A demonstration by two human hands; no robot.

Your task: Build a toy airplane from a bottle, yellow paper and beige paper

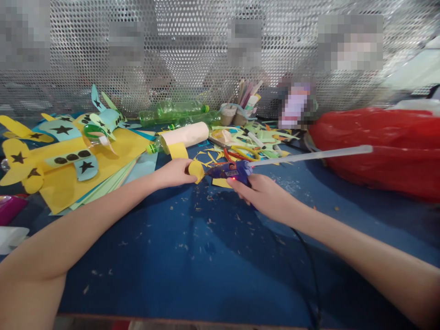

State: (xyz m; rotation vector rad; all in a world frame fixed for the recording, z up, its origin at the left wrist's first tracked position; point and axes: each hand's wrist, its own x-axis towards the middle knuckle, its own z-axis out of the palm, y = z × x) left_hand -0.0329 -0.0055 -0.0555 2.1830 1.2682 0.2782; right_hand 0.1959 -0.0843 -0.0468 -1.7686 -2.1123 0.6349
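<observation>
My right hand [263, 195] is wrapped round a blue hot glue gun [229, 171] with a red light lit; a long clear glue stick [309, 156] juts out of its back to the right. The gun's nozzle points left at a small yellow paper piece [197, 170], which my left hand [176, 173] pinches at its left edge above the blue table [206, 256]. Just behind lies a bottle wrapped in cream paper [185, 134] with a yellow band.
Yellow and light-blue paper aeroplanes [55, 156] lie on coloured sheets at the left. Green plastic bottles [178, 110], cups of sticks [240, 110], scissors [240, 153] and paper scraps sit behind. A red plastic bag [385, 146] fills the right. A perforated metal screen [192, 55] backs the table.
</observation>
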